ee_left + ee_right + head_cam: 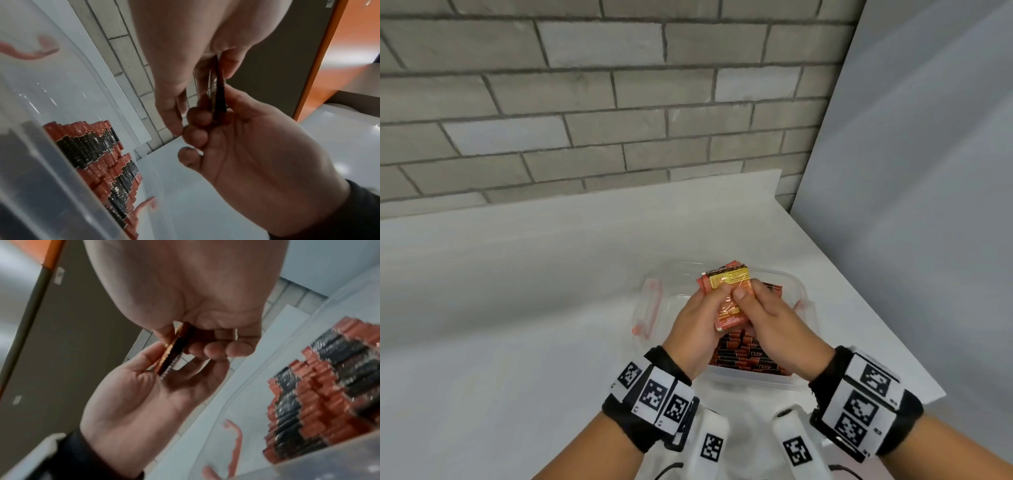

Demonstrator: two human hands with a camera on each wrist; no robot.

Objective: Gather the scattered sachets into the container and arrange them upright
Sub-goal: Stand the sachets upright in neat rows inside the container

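Observation:
Both hands hold a small stack of red, yellow and black sachets (729, 286) above a clear plastic container (805, 298). My left hand (717, 298) grips the stack from the left, thumb on its front face. From the right, my right hand (749, 295) pinches it with the thumb on the top sachet. The wrist views show the stack edge-on (219, 97) (174, 352) between the fingers of both hands. The container's right part holds rows of red and black sachets (743, 353) (98, 154) (320, 394) standing on edge. Its left part shows bare floor.
The container, which has orange latches (650, 308), sits on a white counter (517, 291) near the right edge. A grey brick wall (585, 102) runs behind and a pale panel (911, 171) stands on the right.

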